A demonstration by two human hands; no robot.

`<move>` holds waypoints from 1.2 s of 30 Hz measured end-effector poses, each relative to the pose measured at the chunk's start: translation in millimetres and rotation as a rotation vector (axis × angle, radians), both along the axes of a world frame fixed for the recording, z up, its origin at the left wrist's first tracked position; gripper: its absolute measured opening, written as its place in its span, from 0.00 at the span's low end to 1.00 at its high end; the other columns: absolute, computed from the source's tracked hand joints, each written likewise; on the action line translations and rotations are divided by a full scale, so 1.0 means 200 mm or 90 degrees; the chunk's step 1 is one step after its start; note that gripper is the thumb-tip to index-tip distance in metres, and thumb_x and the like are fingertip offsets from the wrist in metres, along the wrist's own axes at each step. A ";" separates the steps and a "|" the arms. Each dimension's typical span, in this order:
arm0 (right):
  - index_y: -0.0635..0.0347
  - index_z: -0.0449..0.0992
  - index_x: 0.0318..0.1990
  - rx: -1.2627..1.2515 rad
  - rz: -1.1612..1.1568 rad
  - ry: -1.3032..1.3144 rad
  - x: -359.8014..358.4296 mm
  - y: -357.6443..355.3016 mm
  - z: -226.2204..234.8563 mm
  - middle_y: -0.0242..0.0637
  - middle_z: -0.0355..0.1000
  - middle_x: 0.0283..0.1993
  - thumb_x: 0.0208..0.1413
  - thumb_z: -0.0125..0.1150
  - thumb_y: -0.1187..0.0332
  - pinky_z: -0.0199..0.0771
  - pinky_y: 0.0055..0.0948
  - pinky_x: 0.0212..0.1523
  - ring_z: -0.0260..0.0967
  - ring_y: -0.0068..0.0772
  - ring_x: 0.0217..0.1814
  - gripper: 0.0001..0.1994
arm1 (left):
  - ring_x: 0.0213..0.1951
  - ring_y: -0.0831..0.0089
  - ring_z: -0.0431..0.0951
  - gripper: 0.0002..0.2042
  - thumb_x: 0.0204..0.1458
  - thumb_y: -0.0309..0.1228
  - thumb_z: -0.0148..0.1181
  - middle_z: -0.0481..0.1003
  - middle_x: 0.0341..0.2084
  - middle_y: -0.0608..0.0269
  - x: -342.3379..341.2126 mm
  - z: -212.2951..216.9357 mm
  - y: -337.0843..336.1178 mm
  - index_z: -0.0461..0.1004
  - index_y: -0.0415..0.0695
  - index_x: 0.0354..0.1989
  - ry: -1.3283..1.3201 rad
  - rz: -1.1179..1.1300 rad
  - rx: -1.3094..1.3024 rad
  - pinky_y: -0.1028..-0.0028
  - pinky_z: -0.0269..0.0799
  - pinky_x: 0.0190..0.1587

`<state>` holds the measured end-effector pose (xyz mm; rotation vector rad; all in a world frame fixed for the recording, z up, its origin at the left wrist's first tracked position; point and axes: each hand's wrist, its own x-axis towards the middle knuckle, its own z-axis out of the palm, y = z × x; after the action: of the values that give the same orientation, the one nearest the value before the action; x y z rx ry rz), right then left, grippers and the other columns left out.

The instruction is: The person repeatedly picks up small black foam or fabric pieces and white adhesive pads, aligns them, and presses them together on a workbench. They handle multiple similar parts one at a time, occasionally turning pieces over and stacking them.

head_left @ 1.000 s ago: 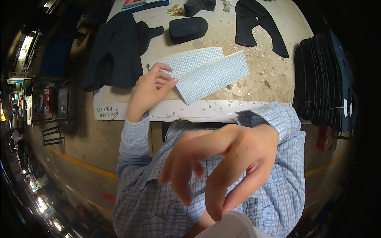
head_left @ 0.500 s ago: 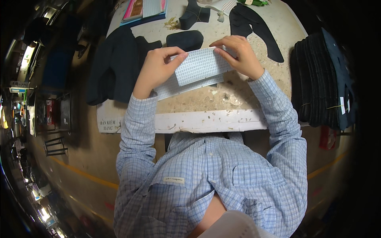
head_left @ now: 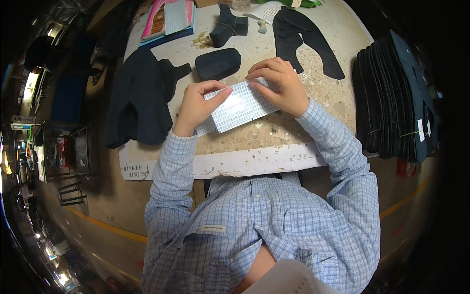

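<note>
A white sheet printed with rows of small grid-like labels (head_left: 240, 110) is held up over the table by both hands. It looks folded over, with a lower layer or second sheet (head_left: 205, 129) peeking out at its left end. My left hand (head_left: 198, 105) grips the left end of the upper edge between thumb and fingers. At the right end of that edge, my right hand (head_left: 283, 87) pinches the sheet, thumb below and fingers curled above. A dark rounded fabric bundle (head_left: 218, 63) lies just beyond the sheet.
Dark cut fabric pieces lie at left (head_left: 134, 98) and far right (head_left: 306, 39). A tied dark bundle (head_left: 228, 28) sits at the back, near papers on a blue folder (head_left: 169, 32). A tall stack of dark fabric pieces (head_left: 387, 98) stands along the table's right side.
Both hands have brought the label sheet nearer to me and slightly left. Less of the lower layer shows beneath it. The whole view has shifted a little.
</note>
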<state>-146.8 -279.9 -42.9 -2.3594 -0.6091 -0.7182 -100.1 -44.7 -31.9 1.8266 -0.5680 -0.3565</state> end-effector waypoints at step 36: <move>0.50 0.73 0.57 0.186 0.078 -0.023 -0.08 0.15 0.02 0.37 0.73 0.43 0.46 0.64 0.81 0.81 0.28 0.41 0.75 0.31 0.42 0.28 | 0.32 0.80 0.77 0.08 0.54 0.27 0.62 0.79 0.28 0.62 -0.05 0.00 -0.03 0.80 0.33 0.34 0.022 -0.047 -0.068 0.78 0.73 0.37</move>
<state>-162.3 -250.8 -38.0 -2.0276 -0.6143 -0.7412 -110.6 -49.7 -32.1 1.6972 -0.6199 -0.3986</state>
